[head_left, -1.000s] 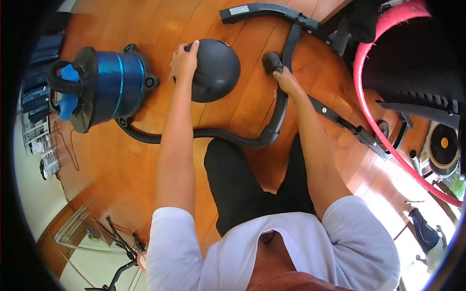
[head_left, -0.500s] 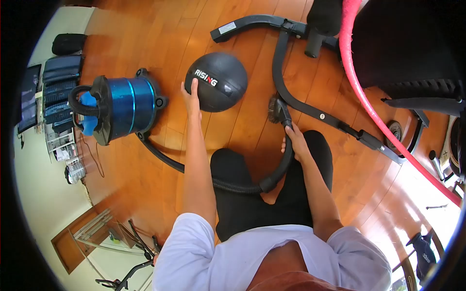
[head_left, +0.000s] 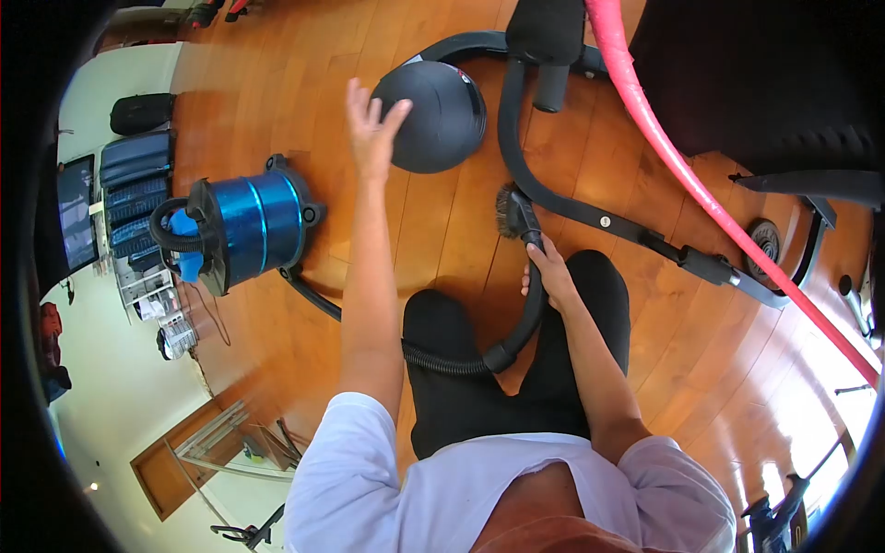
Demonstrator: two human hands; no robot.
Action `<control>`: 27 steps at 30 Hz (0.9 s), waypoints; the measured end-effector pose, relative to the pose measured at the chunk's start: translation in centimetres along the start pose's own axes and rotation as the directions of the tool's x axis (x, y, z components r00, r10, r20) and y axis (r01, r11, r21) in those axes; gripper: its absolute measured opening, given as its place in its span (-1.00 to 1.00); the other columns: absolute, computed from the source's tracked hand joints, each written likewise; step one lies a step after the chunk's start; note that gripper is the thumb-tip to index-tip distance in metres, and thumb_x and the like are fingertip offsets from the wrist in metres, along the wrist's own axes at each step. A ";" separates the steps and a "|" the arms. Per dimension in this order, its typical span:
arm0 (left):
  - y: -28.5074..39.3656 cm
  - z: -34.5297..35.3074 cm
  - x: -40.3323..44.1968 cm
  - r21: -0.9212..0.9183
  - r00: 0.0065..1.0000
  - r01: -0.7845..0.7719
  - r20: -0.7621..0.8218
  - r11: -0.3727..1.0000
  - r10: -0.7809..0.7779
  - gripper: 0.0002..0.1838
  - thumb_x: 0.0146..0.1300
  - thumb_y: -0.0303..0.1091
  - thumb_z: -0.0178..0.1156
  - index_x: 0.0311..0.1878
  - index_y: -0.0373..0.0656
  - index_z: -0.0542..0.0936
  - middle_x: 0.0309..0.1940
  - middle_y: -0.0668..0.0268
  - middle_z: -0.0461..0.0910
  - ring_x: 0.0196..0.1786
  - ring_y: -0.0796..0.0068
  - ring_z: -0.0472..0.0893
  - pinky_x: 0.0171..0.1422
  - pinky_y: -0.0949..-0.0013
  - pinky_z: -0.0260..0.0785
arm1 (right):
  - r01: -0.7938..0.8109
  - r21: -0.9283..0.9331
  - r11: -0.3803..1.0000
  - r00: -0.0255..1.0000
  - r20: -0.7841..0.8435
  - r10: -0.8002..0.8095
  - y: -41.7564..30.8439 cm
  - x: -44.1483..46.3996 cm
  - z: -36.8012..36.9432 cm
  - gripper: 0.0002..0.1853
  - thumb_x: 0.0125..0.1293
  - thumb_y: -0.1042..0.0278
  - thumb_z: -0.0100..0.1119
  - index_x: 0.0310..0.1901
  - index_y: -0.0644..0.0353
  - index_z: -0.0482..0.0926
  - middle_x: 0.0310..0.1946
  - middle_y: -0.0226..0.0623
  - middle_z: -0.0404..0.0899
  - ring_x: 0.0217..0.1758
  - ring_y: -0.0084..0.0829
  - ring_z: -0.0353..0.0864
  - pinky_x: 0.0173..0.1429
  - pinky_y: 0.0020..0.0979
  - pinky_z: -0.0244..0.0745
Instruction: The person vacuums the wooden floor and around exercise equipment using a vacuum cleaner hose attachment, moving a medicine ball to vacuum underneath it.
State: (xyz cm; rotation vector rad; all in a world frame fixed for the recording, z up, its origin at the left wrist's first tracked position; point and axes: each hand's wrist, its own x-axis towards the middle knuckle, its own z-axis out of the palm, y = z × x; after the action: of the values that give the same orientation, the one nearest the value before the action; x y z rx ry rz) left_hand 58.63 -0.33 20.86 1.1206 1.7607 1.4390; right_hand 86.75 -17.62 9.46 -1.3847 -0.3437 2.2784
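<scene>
Beside the left side of a black exercise ball (head_left: 430,118) is my left hand (head_left: 373,138), its fingers spread and the thumb at the ball's edge; whether it touches I cannot tell. My right hand (head_left: 550,272) is wrapped round the end of a black vacuum hose (head_left: 532,318). A round bristle brush (head_left: 513,212) sits on that end, pointing away from me above the wooden floor. The hose runs across my legs and under my left arm toward a blue canister vacuum cleaner (head_left: 258,226) on the left.
A black metal equipment frame (head_left: 562,203) curves past the ball and brush. A thick pink tube (head_left: 682,166) crosses the right side. A weight plate (head_left: 763,241) lies near the frame's foot. Along the left wall stands a dark storage rack (head_left: 136,198).
The ball has rolled slightly away from me, its lettering turning out of view to the far side. My left hand has moved forward and spread its fingers. My right hand keeps its grip.
</scene>
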 end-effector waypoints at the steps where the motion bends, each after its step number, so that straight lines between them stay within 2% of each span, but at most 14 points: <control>1: -1.1 -1.3 0.3 0.048 0.991 -0.068 -0.114 0.997 0.073 0.10 0.12 -0.12 0.45 0.55 -0.19 -0.08 0.53 -0.16 -0.08 0.56 -0.07 0.03 0.56 -0.05 -0.06 | -0.003 -0.004 1.000 1.000 0.001 0.003 -0.1 -0.1 0.0 -0.36 0.47 0.16 0.04 0.49 -0.08 0.05 -0.48 -0.33 0.39 -0.58 -0.47 0.49 -0.51 -0.37 0.57; 2: -2.7 -2.4 0.7 0.102 0.963 -0.131 -0.222 0.986 0.151 0.10 0.15 -0.02 0.43 0.55 -0.18 -0.07 0.52 -0.17 -0.08 0.55 -0.08 0.05 0.54 -0.09 -0.04 | -0.004 0.000 1.000 1.000 -0.003 0.004 -0.2 0.0 0.0 -0.36 0.47 0.16 0.04 0.49 -0.07 0.05 -0.49 -0.32 0.39 -0.58 -0.47 0.49 -0.52 -0.36 0.58; 3: -5.9 -3.4 0.9 0.118 0.969 0.113 -0.231 0.987 -0.083 0.11 0.15 0.14 0.34 0.55 -0.16 -0.09 0.53 -0.13 -0.08 0.53 -0.12 0.09 0.51 -0.20 -0.04 | -0.004 0.005 1.000 1.000 -0.008 0.004 -0.2 0.0 0.0 -0.36 0.46 0.17 0.04 0.49 -0.06 0.04 -0.49 -0.32 0.39 -0.59 -0.46 0.50 -0.53 -0.35 0.58; 4: -10.0 -4.5 0.9 0.133 0.917 0.352 -0.245 0.927 -0.314 0.12 0.15 0.29 0.25 0.56 -0.13 -0.10 0.53 -0.09 -0.07 0.51 -0.15 0.13 0.47 -0.30 -0.04 | -0.006 0.009 1.000 1.000 -0.014 0.006 -0.1 -0.1 0.0 -0.36 0.46 0.18 0.04 0.49 -0.05 0.04 -0.49 -0.31 0.40 -0.59 -0.46 0.50 -0.53 -0.34 0.58; 5: -9.9 -3.9 0.5 0.144 0.811 0.569 -0.264 0.810 -0.522 0.16 0.15 0.44 0.16 0.56 -0.10 -0.12 0.54 -0.06 -0.06 0.49 -0.18 0.16 0.43 -0.41 -0.04 | -0.002 0.013 1.000 1.000 -0.006 0.003 -0.1 -0.1 -0.1 -0.35 0.46 0.18 0.04 0.49 -0.05 0.03 -0.49 -0.31 0.39 -0.59 -0.46 0.50 -0.53 -0.34 0.58; 8: -8.8 -1.4 -0.9 -0.004 0.780 0.625 -0.010 0.780 -0.625 0.23 0.04 0.71 -0.16 0.57 0.05 -0.23 0.55 0.03 -0.07 0.43 -0.29 0.23 0.31 -0.61 -0.07 | 0.001 0.028 1.000 1.000 0.006 -0.001 -0.1 0.2 -0.1 -0.35 0.46 0.18 0.04 0.49 -0.05 0.02 -0.50 -0.31 0.39 -0.59 -0.46 0.49 -0.54 -0.34 0.58; 9: -8.3 -1.0 -0.7 -0.017 0.759 0.651 0.018 0.759 -0.651 0.30 0.01 0.70 -0.07 0.57 -0.01 -0.31 0.56 0.05 -0.12 0.49 -0.22 0.14 0.26 -0.56 0.11 | -0.005 0.029 1.000 1.000 0.004 0.005 -0.1 0.2 -0.1 -0.35 0.46 0.18 0.04 0.49 -0.05 0.02 -0.50 -0.32 0.39 -0.59 -0.46 0.49 -0.54 -0.34 0.58; 12: -7.0 1.7 -0.7 0.105 0.835 0.549 -0.025 0.829 -0.550 0.31 0.03 0.68 -0.04 0.57 -0.02 -0.36 0.57 0.06 -0.15 0.48 -0.25 0.15 0.26 -0.54 0.12 | 0.001 0.037 0.999 1.000 0.012 -0.002 -0.3 0.2 -0.1 -0.35 0.46 0.19 0.04 0.49 -0.05 0.01 -0.50 -0.31 0.39 -0.60 -0.46 0.48 -0.54 -0.34 0.58; 13: -6.2 3.1 -0.8 0.135 0.842 0.539 -0.056 0.831 -0.537 0.35 0.03 0.63 0.05 0.56 -0.04 -0.42 0.55 -0.11 -0.25 0.49 -0.26 0.12 0.34 -0.43 0.11 | 0.006 0.038 0.999 1.000 0.017 -0.007 -0.4 0.2 -0.1 -0.34 0.46 0.19 0.04 0.49 -0.04 0.01 -0.50 -0.31 0.39 -0.60 -0.46 0.48 -0.55 -0.34 0.57; 16: -7.6 4.6 1.3 0.484 0.921 0.377 -0.103 0.790 -0.376 0.42 -0.02 0.54 0.22 0.54 -0.05 -0.48 0.50 -0.35 -0.33 0.51 -0.26 0.05 0.41 -0.30 0.10 | 0.004 0.065 0.998 0.999 0.032 -0.006 -0.2 0.7 -0.1 -0.35 0.46 0.20 0.04 0.48 -0.04 0.01 -0.50 -0.31 0.39 -0.61 -0.46 0.47 -0.55 -0.34 0.57; 20: -5.3 5.5 1.9 0.704 0.968 0.157 0.030 0.692 -0.250 0.48 -0.13 0.30 0.47 0.55 -0.06 -0.43 0.41 -0.56 -0.38 0.47 -0.59 -0.13 0.49 -0.25 -0.01 | 0.009 0.050 0.999 0.999 0.038 -0.011 0.2 1.0 -0.1 -0.35 0.46 0.21 0.03 0.49 -0.04 0.00 -0.51 -0.31 0.39 -0.61 -0.46 0.47 -0.56 -0.33 0.57; 21: -6.6 5.1 2.6 0.673 0.978 0.130 0.033 0.728 -0.206 0.49 -0.16 0.26 0.50 0.55 -0.06 -0.41 0.41 -0.57 -0.40 0.43 -0.70 -0.15 0.50 -0.26 -0.05 | 0.010 0.056 0.998 0.999 0.040 -0.012 0.2 1.1 -0.1 -0.35 0.46 0.21 0.03 0.48 -0.04 0.00 -0.51 -0.31 0.39 -0.61 -0.46 0.47 -0.56 -0.33 0.57; 25: -8.3 4.6 2.6 0.591 0.996 -0.009 0.078 0.807 -0.046 0.51 -0.19 0.29 0.51 0.55 -0.11 -0.37 0.41 -0.58 -0.36 0.48 -0.56 -0.13 0.52 -0.20 -0.05 | 0.019 0.073 0.997 0.996 0.089 -0.026 0.0 1.1 -0.3 -0.35 0.46 0.22 0.03 0.48 -0.01 0.00 -0.51 -0.31 0.38 -0.61 -0.45 0.48 -0.56 -0.33 0.58; 27: -8.5 4.5 2.1 0.651 0.997 -0.009 0.066 0.759 -0.045 0.50 -0.18 0.28 0.51 0.55 -0.17 -0.35 0.41 -0.58 -0.34 0.50 -0.50 -0.13 0.54 -0.15 -0.06 | 0.033 0.013 0.999 0.998 0.052 -0.034 -0.8 -0.5 0.3 -0.34 0.46 0.24 0.04 0.50 -0.01 0.00 -0.49 -0.31 0.39 -0.59 -0.45 0.49 -0.54 -0.34 0.58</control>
State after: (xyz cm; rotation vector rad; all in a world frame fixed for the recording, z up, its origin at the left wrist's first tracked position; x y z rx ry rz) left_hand 59.50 3.13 11.72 1.4638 2.2852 0.7366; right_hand 86.84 -17.16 10.35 -1.3052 -0.3660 2.2891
